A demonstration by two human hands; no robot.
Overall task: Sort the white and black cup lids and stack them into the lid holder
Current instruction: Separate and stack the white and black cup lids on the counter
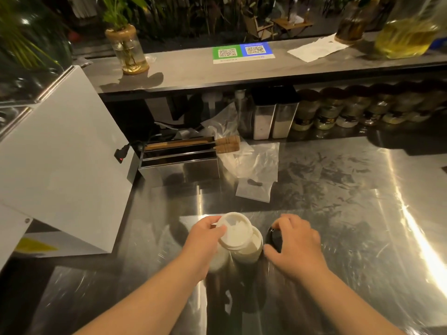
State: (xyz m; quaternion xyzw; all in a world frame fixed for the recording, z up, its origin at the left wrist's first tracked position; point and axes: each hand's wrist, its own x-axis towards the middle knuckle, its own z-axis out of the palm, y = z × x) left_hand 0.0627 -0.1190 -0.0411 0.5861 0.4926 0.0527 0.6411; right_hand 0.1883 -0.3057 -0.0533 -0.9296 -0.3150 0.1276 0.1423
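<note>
My left hand (205, 235) pinches a round white plastic lid (235, 232) over the white lid stack (251, 250); I'd seat it level. My right hand (298, 243) clasps a glossy black plastic lid (274, 238) beside that stack.

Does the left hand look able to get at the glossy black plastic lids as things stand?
Probably not: the left hand grips a round white plastic lid, and the right hand covers the glossy black plastic lids.

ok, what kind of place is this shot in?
Probably a café or drinks bar, staff side: QR payment sign on the raised ledge, a row of labelled jars beneath it, white cup lids and a black cup lid over a stainless steel worktop.
</note>
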